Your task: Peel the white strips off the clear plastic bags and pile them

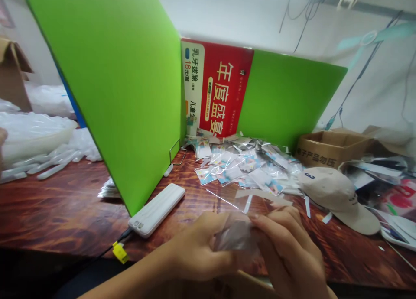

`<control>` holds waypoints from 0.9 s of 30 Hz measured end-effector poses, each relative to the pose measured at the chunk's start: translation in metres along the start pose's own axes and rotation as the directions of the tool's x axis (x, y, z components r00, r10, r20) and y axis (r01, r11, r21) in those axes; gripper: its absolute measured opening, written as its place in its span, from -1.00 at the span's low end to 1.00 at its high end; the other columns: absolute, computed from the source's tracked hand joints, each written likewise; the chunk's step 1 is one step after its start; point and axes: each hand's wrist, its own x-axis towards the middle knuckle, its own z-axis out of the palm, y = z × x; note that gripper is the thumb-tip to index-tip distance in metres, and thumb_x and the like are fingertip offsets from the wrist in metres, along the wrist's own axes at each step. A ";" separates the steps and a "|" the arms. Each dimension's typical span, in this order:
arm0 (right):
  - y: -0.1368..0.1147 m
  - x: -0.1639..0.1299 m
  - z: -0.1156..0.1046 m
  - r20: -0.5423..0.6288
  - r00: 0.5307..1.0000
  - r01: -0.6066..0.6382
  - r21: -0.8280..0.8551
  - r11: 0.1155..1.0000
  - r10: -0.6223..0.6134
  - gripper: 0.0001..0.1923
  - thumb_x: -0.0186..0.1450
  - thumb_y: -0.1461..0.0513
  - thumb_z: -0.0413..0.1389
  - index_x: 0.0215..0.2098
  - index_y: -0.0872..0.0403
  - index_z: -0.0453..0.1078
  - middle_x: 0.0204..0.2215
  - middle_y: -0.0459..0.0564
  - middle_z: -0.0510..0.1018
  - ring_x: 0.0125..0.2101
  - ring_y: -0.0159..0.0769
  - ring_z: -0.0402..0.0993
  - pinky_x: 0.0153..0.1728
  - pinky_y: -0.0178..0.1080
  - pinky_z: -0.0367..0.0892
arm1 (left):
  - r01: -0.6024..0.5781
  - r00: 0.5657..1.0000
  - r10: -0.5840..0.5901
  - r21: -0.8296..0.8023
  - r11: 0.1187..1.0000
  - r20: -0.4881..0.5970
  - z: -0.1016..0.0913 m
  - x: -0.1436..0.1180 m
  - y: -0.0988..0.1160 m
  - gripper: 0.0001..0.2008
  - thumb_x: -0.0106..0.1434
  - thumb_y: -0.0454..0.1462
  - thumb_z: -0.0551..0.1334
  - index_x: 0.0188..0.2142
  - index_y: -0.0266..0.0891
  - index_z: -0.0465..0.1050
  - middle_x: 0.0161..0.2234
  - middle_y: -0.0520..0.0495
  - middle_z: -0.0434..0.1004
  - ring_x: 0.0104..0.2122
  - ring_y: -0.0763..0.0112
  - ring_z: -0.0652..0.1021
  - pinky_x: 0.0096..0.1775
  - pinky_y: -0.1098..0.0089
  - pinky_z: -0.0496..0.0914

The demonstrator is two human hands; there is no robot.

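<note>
Close to my body, at the table's front edge, my left hand (198, 245) has its thumb and fingers closed on a crumpled, see-through plastic bag (237, 236). My right hand (289, 242) grips the same bag from the other side, its fingers bent over it. Motion smears the bag, so what is inside it cannot be made out. Just beyond the hands lies a flat clear sleeve (227, 199) with a pale strip. Behind that spreads a heap of clear packets (243, 164) with white and blue printed cards.
Green boards (113, 86) with a red printed panel (224, 86) stand around the heap. A white power bank (157, 210) with a cable lies left. On the right are a beige cap (334, 197) and a cardboard box (331, 147). White plastic pieces (39, 134) fill the far left.
</note>
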 end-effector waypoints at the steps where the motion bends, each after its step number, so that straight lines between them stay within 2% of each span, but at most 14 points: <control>1: -0.001 0.001 -0.002 0.005 1.000 -0.016 0.023 1.000 0.016 -0.69 0.29 0.51 0.02 -0.04 0.17 0.35 -0.36 -0.02 0.49 -0.35 -0.30 0.35 -0.30 -0.23 0.24 | 0.022 1.000 -0.024 -0.116 0.993 -0.012 -0.001 -0.001 0.002 -0.60 0.29 -0.01 0.20 -0.07 -0.25 0.48 -0.29 -0.07 0.56 -0.35 0.37 0.51 -0.32 0.44 0.38; 4: -0.003 0.003 -0.003 0.039 0.997 -0.073 0.052 0.996 0.071 -0.72 0.30 0.49 0.00 -0.08 0.16 0.36 -0.34 -0.03 0.50 -0.34 -0.31 0.38 -0.27 -0.23 0.21 | 0.069 0.988 -0.110 -0.336 0.939 -0.105 -0.004 -0.004 0.005 -0.59 0.29 -0.01 0.23 0.07 -0.06 0.43 -0.06 -0.06 0.56 -0.16 0.32 0.54 -0.19 0.41 0.40; 6: -0.003 0.002 -0.001 0.068 0.992 -0.110 0.034 0.993 0.107 -0.76 0.32 0.46 0.01 -0.11 0.13 0.37 -0.35 -0.05 0.51 -0.34 -0.31 0.40 -0.24 -0.21 0.19 | 0.092 0.981 -0.146 -0.352 0.931 -0.130 -0.004 -0.004 0.004 -0.64 0.29 -0.11 0.26 0.07 -0.01 0.44 -0.01 -0.05 0.56 -0.13 0.33 0.55 -0.16 0.40 0.41; 9: -0.001 -0.002 0.006 0.076 0.983 -0.166 -0.050 0.985 0.169 -0.83 0.35 0.41 0.03 -0.16 0.09 0.39 -0.36 -0.05 0.51 -0.32 -0.27 0.40 -0.19 -0.16 0.15 | 0.136 0.969 -0.183 -0.262 0.955 -0.164 -0.001 -0.001 0.001 -0.66 0.31 -0.19 0.23 0.07 -0.08 0.45 -0.02 -0.11 0.56 -0.14 0.30 0.56 -0.19 0.38 0.44; 12: 0.003 -0.008 0.013 0.030 0.980 -0.191 -0.175 0.966 0.199 -0.82 0.36 0.34 0.06 -0.09 0.09 0.42 -0.27 0.02 0.53 -0.22 -0.16 0.40 -0.13 -0.09 0.14 | 0.178 0.957 -0.208 -0.158 0.971 -0.202 0.003 0.003 -0.002 -0.63 0.30 -0.24 0.19 0.10 -0.14 0.42 -0.02 -0.14 0.56 -0.17 0.28 0.56 -0.21 0.37 0.45; 15: 0.007 -0.012 0.016 0.028 0.982 -0.173 -0.240 0.955 0.185 -0.80 0.38 0.30 0.07 -0.04 0.10 0.43 -0.25 0.05 0.54 -0.22 -0.14 0.41 -0.12 -0.06 0.15 | 0.212 0.967 -0.209 0.004 0.977 -0.146 0.005 0.003 -0.003 -0.59 0.31 -0.25 0.15 0.14 -0.16 0.38 -0.18 -0.09 0.59 -0.32 0.33 0.54 -0.29 0.39 0.43; 17: 0.008 -0.014 0.017 0.050 0.984 -0.152 -0.246 0.957 0.169 -0.84 0.39 0.33 0.06 -0.09 0.12 0.44 -0.31 0.02 0.54 -0.26 -0.16 0.40 -0.14 -0.08 0.16 | 0.217 0.974 -0.202 0.178 0.960 -0.101 0.006 0.002 -0.003 -0.60 0.31 -0.27 0.13 0.14 -0.16 0.38 -0.34 -0.01 0.56 -0.42 0.38 0.47 -0.35 0.43 0.37; 20: 0.007 -0.014 0.017 0.120 0.983 -0.104 -0.266 0.958 0.140 -0.84 0.38 0.40 0.02 -0.18 0.14 0.44 -0.34 0.03 0.53 -0.29 -0.17 0.37 -0.19 -0.11 0.18 | 0.203 0.979 -0.197 0.355 0.913 -0.055 0.007 0.001 -0.002 -0.59 0.31 -0.31 0.11 0.15 -0.20 0.35 -0.42 0.04 0.49 -0.47 0.40 0.40 -0.38 0.45 0.30; 22: 0.007 -0.014 0.019 0.176 0.976 -0.074 -0.274 0.959 0.126 -0.83 0.36 0.42 0.00 -0.26 0.17 0.43 -0.36 0.06 0.51 -0.31 -0.16 0.35 -0.23 -0.13 0.21 | 0.205 0.977 -0.214 0.383 0.901 -0.018 0.007 0.001 -0.001 -0.61 0.31 -0.32 0.09 0.13 -0.24 0.36 -0.42 0.03 0.47 -0.47 0.39 0.39 -0.38 0.45 0.28; 24: 0.009 -0.015 0.022 0.185 0.976 -0.066 -0.263 0.963 0.118 -0.82 0.35 0.42 0.00 -0.35 0.18 0.41 -0.42 0.08 0.47 -0.34 -0.17 0.33 -0.27 -0.14 0.24 | 0.212 0.973 -0.233 0.403 0.890 0.002 0.007 0.000 -0.001 -0.62 0.30 -0.33 0.08 0.10 -0.27 0.39 -0.42 0.02 0.48 -0.47 0.38 0.40 -0.38 0.44 0.29; 26: 0.017 -0.016 0.022 0.121 0.984 -0.098 -0.220 0.971 0.127 -0.80 0.35 0.41 -0.02 -0.39 0.15 0.38 -0.44 0.06 0.43 -0.35 -0.19 0.33 -0.28 -0.15 0.26 | 0.224 0.970 -0.241 0.415 0.882 -0.012 0.006 -0.001 -0.002 -0.58 0.29 -0.33 0.08 0.14 -0.28 0.37 -0.39 -0.01 0.51 -0.43 0.36 0.43 -0.33 0.41 0.33; 27: 0.024 -0.017 0.021 0.060 0.984 -0.151 -0.195 0.969 0.166 -0.80 0.35 0.38 -0.02 -0.40 0.13 0.36 -0.45 0.03 0.42 -0.36 -0.20 0.32 -0.29 -0.16 0.26 | 0.235 0.969 -0.244 0.405 0.884 -0.030 0.005 -0.001 -0.002 -0.54 0.28 -0.33 0.08 0.17 -0.27 0.33 -0.35 -0.04 0.54 -0.39 0.34 0.47 -0.29 0.38 0.35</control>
